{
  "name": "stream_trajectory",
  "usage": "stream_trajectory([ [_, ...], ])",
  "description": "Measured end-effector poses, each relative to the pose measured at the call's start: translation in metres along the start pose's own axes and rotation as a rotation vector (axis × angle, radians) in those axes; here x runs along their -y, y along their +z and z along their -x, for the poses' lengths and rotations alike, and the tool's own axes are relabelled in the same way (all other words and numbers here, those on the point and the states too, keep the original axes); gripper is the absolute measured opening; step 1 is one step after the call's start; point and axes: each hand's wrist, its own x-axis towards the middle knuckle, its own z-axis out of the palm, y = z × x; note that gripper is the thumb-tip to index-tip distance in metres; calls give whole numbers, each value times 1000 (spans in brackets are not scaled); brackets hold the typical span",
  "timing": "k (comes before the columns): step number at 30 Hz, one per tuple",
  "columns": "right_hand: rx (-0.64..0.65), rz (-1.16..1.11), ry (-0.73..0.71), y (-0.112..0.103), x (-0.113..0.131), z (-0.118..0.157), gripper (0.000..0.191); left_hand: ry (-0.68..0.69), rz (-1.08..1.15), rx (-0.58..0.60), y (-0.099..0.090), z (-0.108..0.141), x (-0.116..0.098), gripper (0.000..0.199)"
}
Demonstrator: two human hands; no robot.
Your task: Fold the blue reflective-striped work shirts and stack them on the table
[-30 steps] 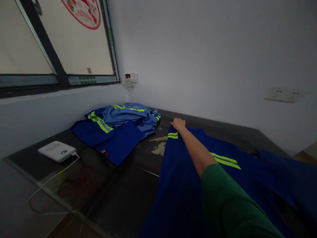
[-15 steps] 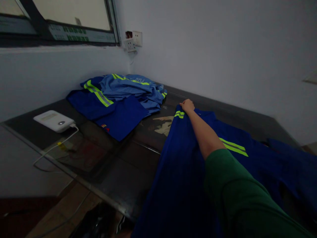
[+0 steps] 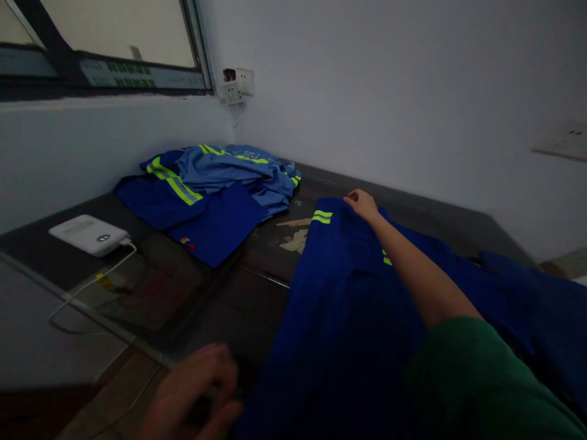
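A dark-blue work jacket with yellow-green reflective stripes lies spread over the table, its near part falling toward me. At its far edge, my right hand is closed in a pinch on the cloth, right of the short double stripe. Part of another stripe shows beside my forearm. My left hand is at the bottom, slightly blurred, left of the jacket's near edge. Its fingers are curled, with a gap between them and the thumb, and nothing shows in it.
On the dark table, a heap of blue clothes with reflective bands lies at the far left. A white device with a cable sits near the left edge. More dark-blue cloth lies at the right. Wall sockets hang in the corner.
My left hand has come into view at the bottom. My right hand has shifted right along the jacket's far edge, and the cloth there now lies wider, covering more of the long stripe.
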Motion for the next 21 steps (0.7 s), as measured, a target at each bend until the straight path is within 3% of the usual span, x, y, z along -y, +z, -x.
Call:
stream_trajectory([
  [3,51,61,-5,-23,-22,31,23,-25,155,-159,3,-97,-18,22],
  [5,120,75,-56,-39,-35,57,20,-16,293,-197,17,-165,-11,20],
  [8,278,15,-230,-62,-48,101,20,-81,464,-205,52,-258,29,24],
  [11,406,-64,-376,-76,-50,147,35,-237,375,-95,92,-330,79,29],
  [14,468,-15,-398,-75,-43,183,56,-236,206,-7,129,-373,116,24],
  [16,432,76,-371,-66,-37,196,62,-174,165,36,149,-389,132,16],
  [21,322,195,-287,-41,-41,201,53,-7,123,209,185,-420,161,2],
])
